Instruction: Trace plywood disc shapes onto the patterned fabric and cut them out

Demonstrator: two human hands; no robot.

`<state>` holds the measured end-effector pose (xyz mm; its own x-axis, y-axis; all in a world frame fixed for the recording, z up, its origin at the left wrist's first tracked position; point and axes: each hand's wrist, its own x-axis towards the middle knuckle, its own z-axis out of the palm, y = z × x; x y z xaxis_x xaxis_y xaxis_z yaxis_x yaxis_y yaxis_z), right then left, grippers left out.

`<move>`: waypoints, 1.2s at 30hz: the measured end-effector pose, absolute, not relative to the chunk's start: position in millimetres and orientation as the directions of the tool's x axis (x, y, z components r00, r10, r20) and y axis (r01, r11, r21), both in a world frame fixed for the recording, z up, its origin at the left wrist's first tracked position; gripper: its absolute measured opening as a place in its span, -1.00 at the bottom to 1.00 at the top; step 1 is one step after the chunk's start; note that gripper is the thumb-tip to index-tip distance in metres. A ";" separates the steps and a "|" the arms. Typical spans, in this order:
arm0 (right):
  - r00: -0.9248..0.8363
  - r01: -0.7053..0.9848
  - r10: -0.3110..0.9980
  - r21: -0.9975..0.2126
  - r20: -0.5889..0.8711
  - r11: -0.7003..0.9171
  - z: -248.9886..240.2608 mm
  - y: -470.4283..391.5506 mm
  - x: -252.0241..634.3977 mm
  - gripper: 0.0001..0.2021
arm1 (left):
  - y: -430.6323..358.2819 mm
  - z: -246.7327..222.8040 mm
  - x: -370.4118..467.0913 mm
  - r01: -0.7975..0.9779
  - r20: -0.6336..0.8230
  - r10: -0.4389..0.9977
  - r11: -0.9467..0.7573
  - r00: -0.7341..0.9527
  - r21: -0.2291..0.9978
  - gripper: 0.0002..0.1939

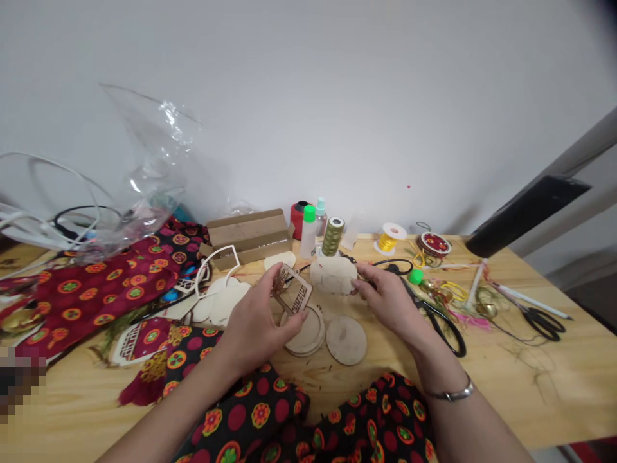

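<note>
My left hand (265, 315) grips a small cut-out wooden frame (295, 290) with lettering-like openwork, held tilted between thumb and fingers. In my right hand (388, 299) is a pale wooden plaque (333, 275) with rounded ends, pinched at its right edge. Below the two pieces, a round wooden ring (304, 341) lies on the table, partly covered by my left hand and the frame. Just right of it rests a flat wooden disc (346, 341). Patterned dark cloth (260, 411) lies in front, beneath my forearms.
Behind stand an open cardboard box (250, 238), a green-capped bottle (308, 235) and an olive thread spool (333, 236). Black scissors (443, 325) lie on the right, near a yellow thread spool (389, 238). Maroon patterned fabric (106, 276) and a clear plastic bag (159, 173) occupy the left.
</note>
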<state>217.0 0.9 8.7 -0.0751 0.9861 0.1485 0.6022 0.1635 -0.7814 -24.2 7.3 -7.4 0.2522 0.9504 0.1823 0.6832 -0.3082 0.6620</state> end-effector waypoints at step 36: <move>0.004 0.648 1.000 -0.761 0.014 0.008 8.3 2.4 216.7 -0.62 | 25.9 -20.7 -33.5 0.755 0.318 0.802 -0.590 0.506 0.286 -0.51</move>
<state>216.7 2.4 8.3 0.0040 0.9999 0.0144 0.6484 0.0084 -0.7613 -33.5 25.9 -20.7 0.5060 0.8019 0.3178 0.7553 -0.5898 0.2858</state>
